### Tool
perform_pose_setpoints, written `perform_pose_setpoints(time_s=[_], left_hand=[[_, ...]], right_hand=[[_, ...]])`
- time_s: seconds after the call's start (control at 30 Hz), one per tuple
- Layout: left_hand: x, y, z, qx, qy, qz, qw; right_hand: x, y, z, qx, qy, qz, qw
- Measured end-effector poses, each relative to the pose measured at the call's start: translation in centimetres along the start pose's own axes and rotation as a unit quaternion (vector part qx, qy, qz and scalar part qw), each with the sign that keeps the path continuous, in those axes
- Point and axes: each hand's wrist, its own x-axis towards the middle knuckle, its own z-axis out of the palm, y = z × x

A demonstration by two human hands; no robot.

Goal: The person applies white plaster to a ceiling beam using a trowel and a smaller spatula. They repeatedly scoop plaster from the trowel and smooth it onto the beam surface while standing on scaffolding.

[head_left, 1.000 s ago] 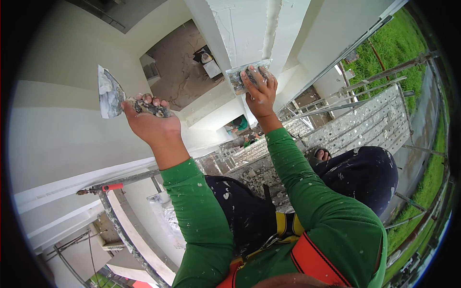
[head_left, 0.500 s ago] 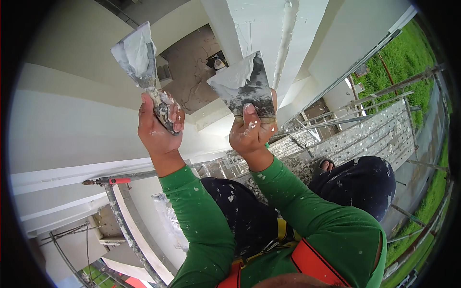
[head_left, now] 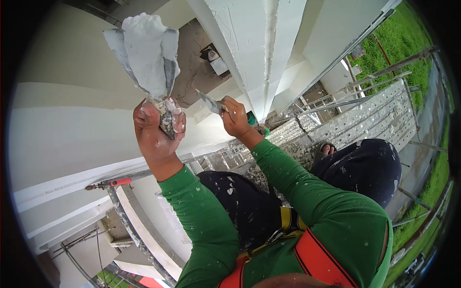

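My left hand [head_left: 156,127] is closed round the caked handle of a putty knife [head_left: 170,55], held upright with its blade upward. A thick heap of white putty [head_left: 144,45] covers most of the blade. To its right, my right hand [head_left: 235,119] pinches a flat square scraper blade [head_left: 208,102], turned nearly edge-on and pointing left toward the putty knife without touching it. White smears spot the fingers of my left hand. Beyond the scraper stands a white column [head_left: 249,43] with a rough plaster strip running down it.
Perforated scaffold planks [head_left: 370,120] spattered with white extend to the right, beside my foot [head_left: 328,149]. Scaffold pipes [head_left: 422,57] stand at the right edge, grass [head_left: 394,43] beyond. A pipe with a red sleeve [head_left: 120,182] lies left. A floor [head_left: 192,62] shows far below.
The putty heap on the putty knife is much larger, and its blade now faces me broadly. The scraper has moved down and left and turned edge-on, with little putty showing.
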Motion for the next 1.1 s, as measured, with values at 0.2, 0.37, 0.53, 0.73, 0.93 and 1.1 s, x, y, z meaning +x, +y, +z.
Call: perform_pose_setpoints(time_s=[0.2,0.37,0.53,0.73,0.93,1.1], left_hand=[[1.2,-1.1,-1.3,-0.134,-0.060,0.009,0.989],[0.9,-1.1,-1.3,-0.104,-0.052,-0.007,0.993],[1.2,-1.6,-2.2,-0.077,-0.063,-0.030,0.995],[1.3,-1.9,-2.3,-0.067,-0.037,-0.038,0.996],[1.5,-2.2,-1.8,-0.058,-0.042,-0.051,0.996],[1.4,-2.6,-1.8,-0.064,-0.044,-0.057,0.995]], right_hand=[[-11.0,13.9,0.0,0.049,0.468,0.494,0.731],[-7.2,16.5,-2.5,0.077,0.418,0.530,0.733],[-4.0,18.6,-2.2,0.229,0.405,0.493,0.735],[-0.6,16.1,-1.3,0.300,0.427,0.464,0.716],[5.6,6.9,-0.3,0.221,0.435,0.385,0.783],[5.6,1.0,-1.9,0.309,0.460,0.361,0.750]])
